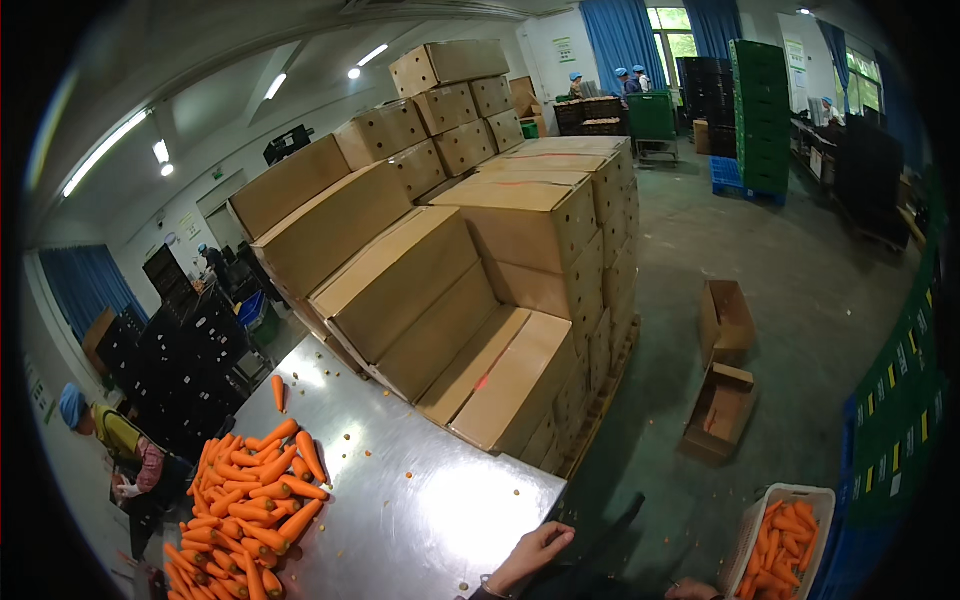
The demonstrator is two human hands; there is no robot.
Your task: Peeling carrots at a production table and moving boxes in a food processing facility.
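Observation:
My left hand (536, 553) is over the near right corner of a stainless steel table (405, 457). Its fingers curl loosely; nothing shows in them, but the palm is hidden. At the bottom edge my right hand (691, 590) is mostly cut off, just left of a white plastic basket (827, 517) holding carrots (784, 544). A small dark tip shows by its fingers, too unclear to name. A large heap of loose carrots (240, 510) covers the table's left side. One carrot (278, 393) lies apart, farther back.
Stacked cardboard cartons (517, 367) on a wooden pallet (600, 420) stand against the table's far side. Two open cartons (726, 322) lie on the floor. Green crates (900, 427) rise at right. A person (124, 450) in a blue cap works at left; others are farther back.

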